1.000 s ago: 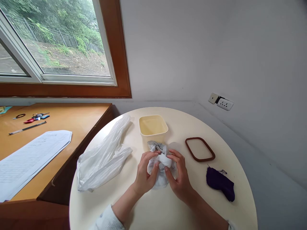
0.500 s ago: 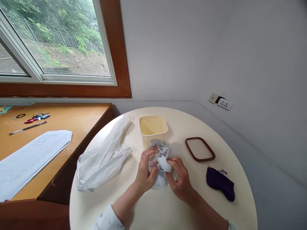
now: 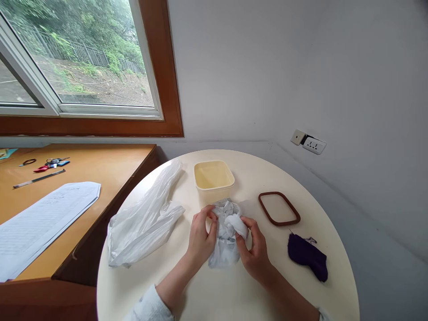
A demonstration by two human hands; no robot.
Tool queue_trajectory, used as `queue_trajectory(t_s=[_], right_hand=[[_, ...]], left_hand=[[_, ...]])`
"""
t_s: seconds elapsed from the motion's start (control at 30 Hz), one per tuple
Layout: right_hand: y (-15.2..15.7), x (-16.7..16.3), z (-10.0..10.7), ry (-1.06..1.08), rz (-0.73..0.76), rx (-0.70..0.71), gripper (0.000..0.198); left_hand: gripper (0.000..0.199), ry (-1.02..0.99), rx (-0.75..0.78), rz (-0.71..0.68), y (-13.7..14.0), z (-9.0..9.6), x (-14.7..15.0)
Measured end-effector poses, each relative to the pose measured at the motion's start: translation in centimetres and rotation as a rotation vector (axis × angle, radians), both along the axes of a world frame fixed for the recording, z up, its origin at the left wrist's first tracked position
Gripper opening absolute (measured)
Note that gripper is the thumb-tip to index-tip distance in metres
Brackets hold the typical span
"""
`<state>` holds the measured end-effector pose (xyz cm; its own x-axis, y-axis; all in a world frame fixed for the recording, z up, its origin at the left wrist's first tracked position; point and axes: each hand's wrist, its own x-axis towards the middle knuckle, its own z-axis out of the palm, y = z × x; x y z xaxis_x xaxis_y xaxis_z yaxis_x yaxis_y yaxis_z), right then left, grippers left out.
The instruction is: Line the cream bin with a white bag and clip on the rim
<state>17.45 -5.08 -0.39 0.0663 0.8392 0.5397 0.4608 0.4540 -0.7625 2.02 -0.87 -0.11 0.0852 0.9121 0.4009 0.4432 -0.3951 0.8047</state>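
Observation:
A crumpled, translucent white plastic bag (image 3: 224,249) lies bunched between my two hands at the middle of the round table. My left hand (image 3: 202,234) pinches its left edge between thumb and fingers. With thumb and fingertips, my right hand (image 3: 254,245) grips a twisted, bulging part of the same bag on the right. Just behind the bag stands an open pale-yellow plastic container (image 3: 214,178), with nothing seen inside.
A larger white plastic bag (image 3: 143,223) is spread on the left of the table (image 3: 227,294). On the right lie a brown rounded-square ring (image 3: 296,217) and a dark purple cloth piece (image 3: 306,256). The wooden desk (image 3: 110,167) at left holds papers (image 3: 50,223), a pen (image 3: 39,178) and keys (image 3: 53,163).
My right hand has shifted slightly right with the twisted part of the bag. The bag looks more spread out toward me, and my left hand's grip has moved to its edge.

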Motion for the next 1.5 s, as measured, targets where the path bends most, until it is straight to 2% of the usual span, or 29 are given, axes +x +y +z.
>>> queue_trajectory(t_s=[0.2,0.43,0.77,0.97,1.2,1.33,1.5], right_hand=[[0.1,0.0,0.5,-0.028,0.006,0.028,0.034],[0.5,-0.5,0.4,-0.129,-0.056,0.136,0.033],[0.9,0.5,-0.3,-0.057,-0.169,0.157,0.011],[1.2,1.7,0.0,0.086,-0.257,0.023,0.017],[1.2,1.9,0.4,0.312,-0.117,-0.091,0.013],[1.0,1.8,1.1,0.398,-0.006,-0.103,0.012],[1.2,2.3,2.3,0.454,-0.05,-0.122,0.012]], left_hand=[[0.039,0.073,-0.063,0.018,0.2,0.4,0.1],[0.008,0.165,-0.018,0.023,0.5,0.5,0.1],[0.017,0.122,0.043,0.064,0.6,0.5,0.2],[0.009,0.019,0.049,0.068,0.2,0.8,0.2],[0.018,-0.106,-0.038,-0.082,0.2,1.4,0.2],[0.011,-0.078,-0.084,-0.056,0.2,1.1,0.2],[0.018,-0.199,-0.164,-0.049,0.2,0.6,0.1]])
